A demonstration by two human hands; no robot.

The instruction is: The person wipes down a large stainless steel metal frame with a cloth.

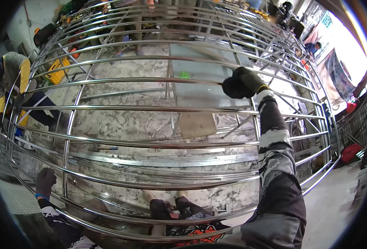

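A large frame of shiny metal tubes (162, 144) spans the view in front of me, with long rails crossing several uprights. My right hand (242, 83), in a dark glove with a yellow cuff edge, reaches far across the frame. It is closed over an upper rail near an upright; a dark bulk at its fingers cannot be told from the glove. At the lower left, my left hand (45, 182), gloved and with a blue band at the wrist, is closed beside the frame's lower left corner. Whatever its fingers hold, if anything, is hidden.
Behind the rails lie a grey sheet (204, 74), a brown board (197, 125) and long metal bars (162, 159) on the stained floor. A yellow crate (58, 71) stands at left, near a bending person (15, 79). Other people are at the back.
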